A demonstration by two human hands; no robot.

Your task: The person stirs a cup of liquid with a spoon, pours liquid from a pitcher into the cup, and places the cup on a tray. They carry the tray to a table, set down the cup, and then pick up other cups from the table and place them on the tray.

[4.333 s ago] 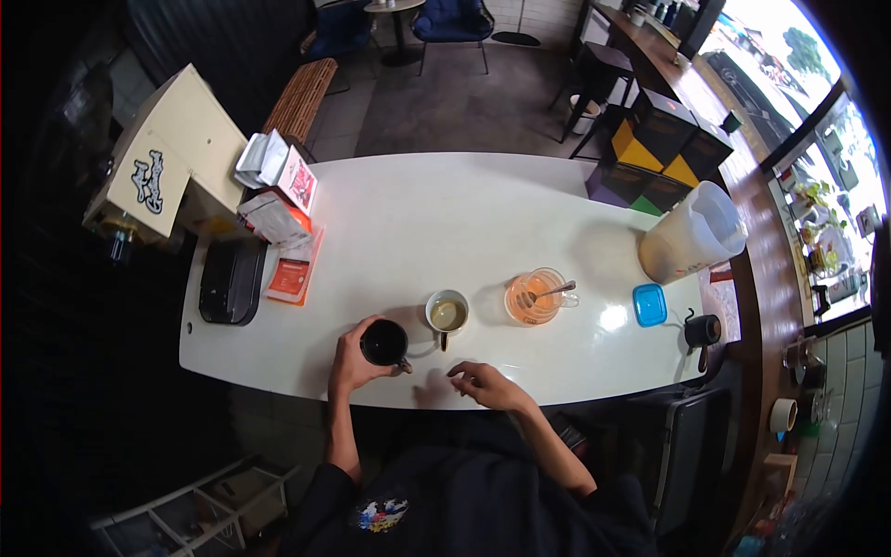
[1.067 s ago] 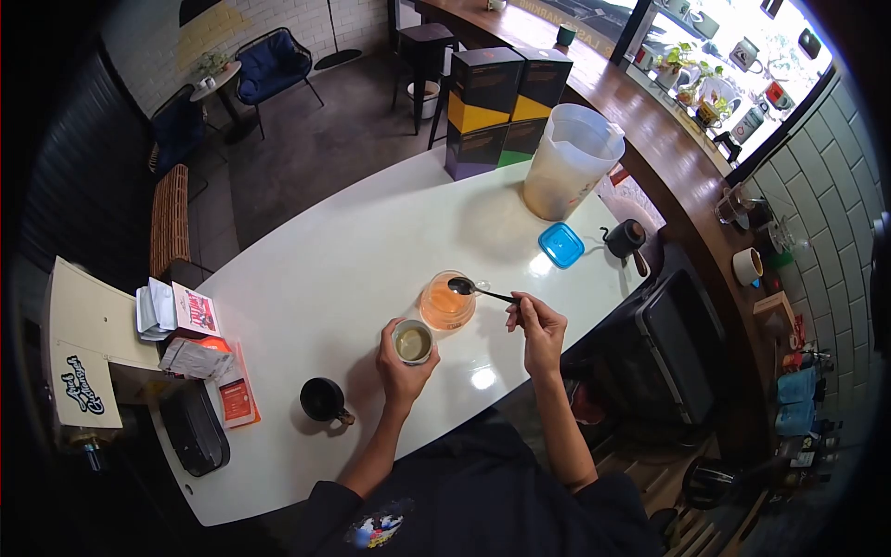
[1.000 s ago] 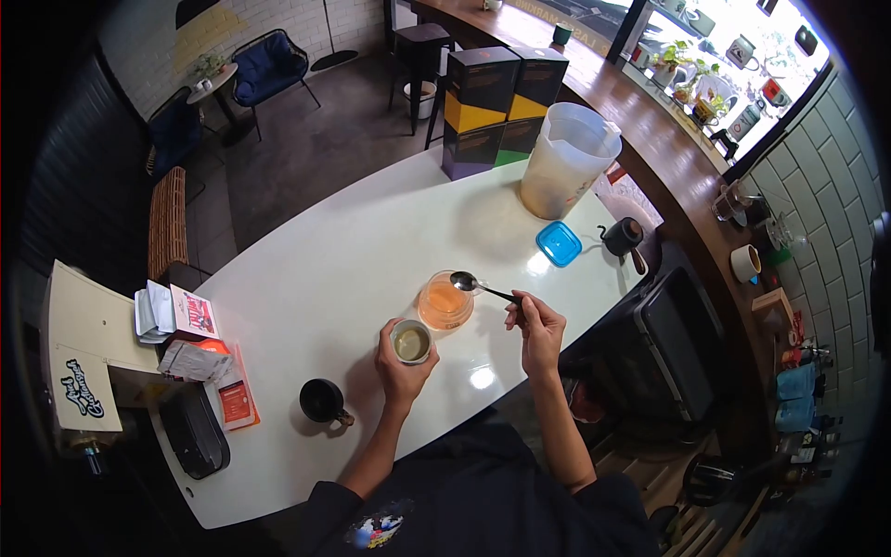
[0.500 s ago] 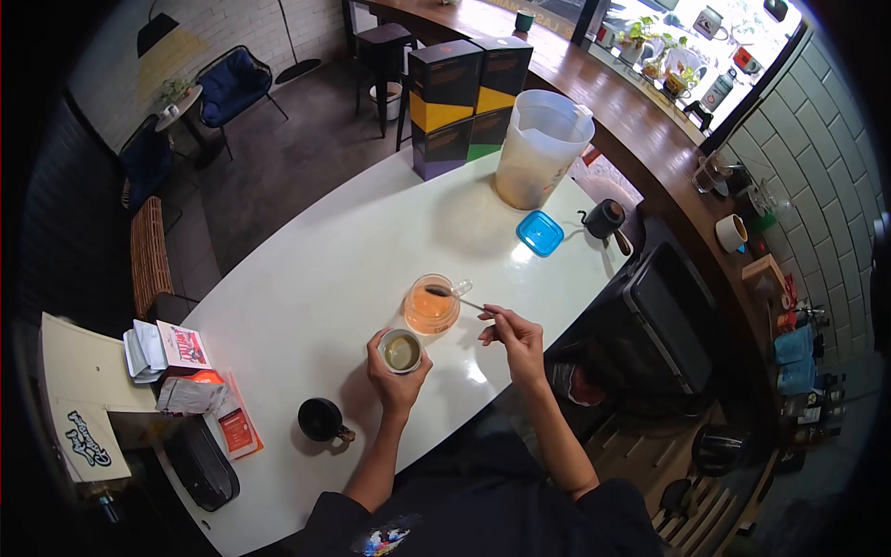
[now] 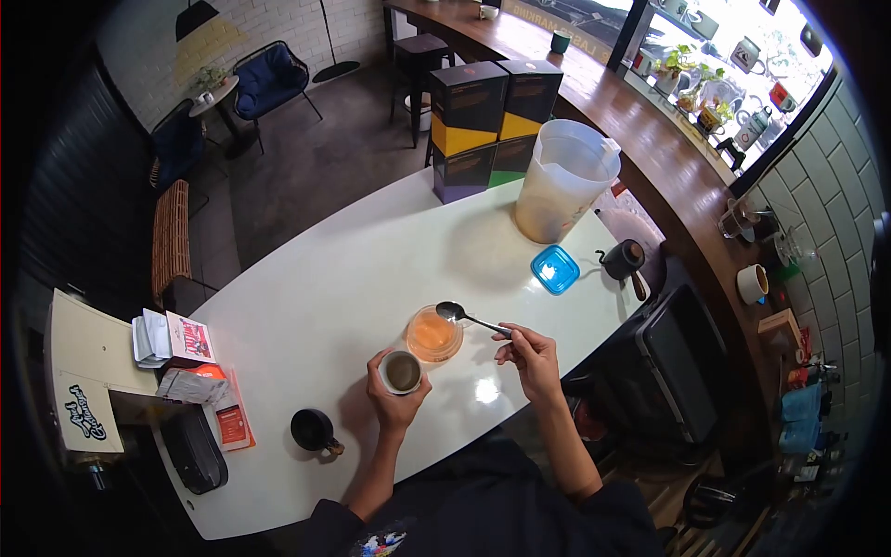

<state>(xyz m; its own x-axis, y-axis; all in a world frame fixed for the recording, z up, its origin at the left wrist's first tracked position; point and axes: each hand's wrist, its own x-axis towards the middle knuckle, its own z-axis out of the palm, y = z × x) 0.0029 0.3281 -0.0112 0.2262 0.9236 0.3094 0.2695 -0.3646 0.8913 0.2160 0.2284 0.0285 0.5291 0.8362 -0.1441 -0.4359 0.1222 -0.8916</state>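
My left hand point(image 5: 393, 405) is wrapped round a small light-coloured cup point(image 5: 403, 371) with a murky brownish-green liquid in it. Between the fingers of my right hand point(image 5: 534, 362) is the handle of a metal spoon point(image 5: 478, 320). The spoon's bowl hangs at the upper right rim of a clear glass container point(image 5: 454, 351), which holds a little orange content and stands just beyond the cup. Left of my left hand, a black cup point(image 5: 311, 427) with a wooden-looking handle sits on the white table point(image 5: 343, 297).
A tall translucent pitcher point(image 5: 566, 186), stacked dark boxes point(image 5: 467, 111), a blue lid point(image 5: 555, 270) and a black gooseneck kettle point(image 5: 623, 260) occupy the far right end. At the left stand a cream-coloured machine point(image 5: 88, 371) and several packets point(image 5: 190, 336).
The spoon has risen out of the glass container to its rim, its bowl now facing up. My left hand still holds the cup close by. The camera view has shifted slightly.
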